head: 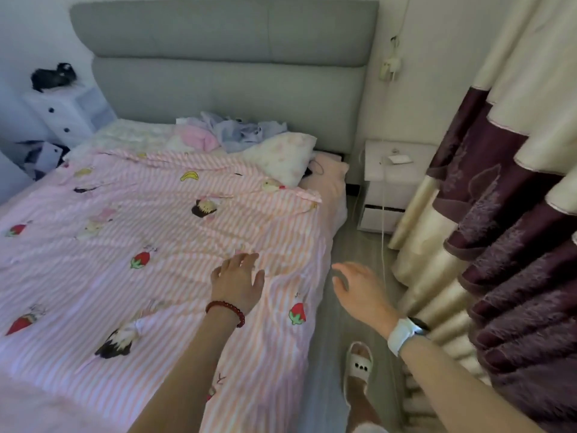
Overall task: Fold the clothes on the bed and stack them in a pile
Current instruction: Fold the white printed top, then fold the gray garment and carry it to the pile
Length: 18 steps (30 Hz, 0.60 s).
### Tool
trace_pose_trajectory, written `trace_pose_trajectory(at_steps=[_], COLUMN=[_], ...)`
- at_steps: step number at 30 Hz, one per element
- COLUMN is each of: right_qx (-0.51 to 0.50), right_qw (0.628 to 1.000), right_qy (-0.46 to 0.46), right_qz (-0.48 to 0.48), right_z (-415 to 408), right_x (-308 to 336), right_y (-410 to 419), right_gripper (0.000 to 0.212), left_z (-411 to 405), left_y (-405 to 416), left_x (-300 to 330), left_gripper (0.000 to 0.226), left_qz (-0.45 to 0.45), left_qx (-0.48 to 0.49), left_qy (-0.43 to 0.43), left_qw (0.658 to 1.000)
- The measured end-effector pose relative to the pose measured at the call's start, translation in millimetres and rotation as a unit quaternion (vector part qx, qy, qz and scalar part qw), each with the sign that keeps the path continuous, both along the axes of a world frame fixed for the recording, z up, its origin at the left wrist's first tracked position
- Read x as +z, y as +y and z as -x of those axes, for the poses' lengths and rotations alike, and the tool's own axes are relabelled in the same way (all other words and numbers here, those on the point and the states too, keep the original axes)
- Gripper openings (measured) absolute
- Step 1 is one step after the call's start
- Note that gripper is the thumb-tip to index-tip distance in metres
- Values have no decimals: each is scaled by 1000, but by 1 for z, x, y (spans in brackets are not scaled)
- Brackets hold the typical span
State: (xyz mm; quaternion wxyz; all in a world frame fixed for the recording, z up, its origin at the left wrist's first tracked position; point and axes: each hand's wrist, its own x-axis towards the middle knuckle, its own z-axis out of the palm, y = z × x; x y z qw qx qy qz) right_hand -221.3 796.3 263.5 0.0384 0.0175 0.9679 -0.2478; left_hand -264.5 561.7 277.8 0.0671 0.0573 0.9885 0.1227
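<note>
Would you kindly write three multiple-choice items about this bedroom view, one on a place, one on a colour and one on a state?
1. Where does the heap of unfolded clothes lie?
A. at the head of the bed, against the headboard
B. on the floor by the curtain
C. on the white nightstand

2. What colour is the bead bracelet on the left wrist?
A. blue
B. red
C. white

3. What is the state of the right hand?
A. gripping a shirt
B. pinching the cable
C. open, holding nothing

Answers: 1 A, the clothes are bunched by the pillow below the grey headboard. 2 B, dark red beads circle the wrist. 3 C, its fingers are spread above the floor beside the bed, with nothing in them.
</note>
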Motion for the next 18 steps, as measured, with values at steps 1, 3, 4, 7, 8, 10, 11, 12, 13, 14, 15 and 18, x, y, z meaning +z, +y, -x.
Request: trace_pose_trajectory(at_steps=[1,3,4,7,8,10,11,12,13,14,15,18], right_qx=[18,51,62,80,89,111,125,140,155,168,182,224], right_qw=[1000,999,998,997,996,994,992,990,987,984,982,973], right_qy=[0,-6,-6,-9,-9,-17,-25,-34,-43,-51,-56,-56], right_qz=[2,-2,-7,-14,-14,-9,-4,-1,1,2,3,1], right_z=[33,95,126,210,236,287,311,334,358,381,406,482], right_x=[1,7,12,25,28,29,28,26,22,17,12,-3], right_y=[13,42,56,93,102,114,116,116,115,114,112,101], right_gripper=[33,32,33,38,38,38,39,40,41,42,43,42], left_z=[29,82,108,179,199,238,256,274,293,312,333,396], left_y=[12,38,51,83,91,103,105,106,106,105,104,95], left_x=[0,3,5,12,13,13,10,7,3,-2,-8,-29], left_gripper=[44,45,45,44,44,44,43,43,44,44,44,44], left_qz=[-1,-6,-8,-17,-24,-33,-36,-38,-43,-50,-58,-83], left_qx=[15,50,62,91,100,116,125,135,146,154,163,189], left_qy=[-3,-17,-20,-15,-14,-15,-16,-17,-20,-22,-22,-26], left_qw=[1000,999,998,996,995,993,991,990,988,987,985,978])
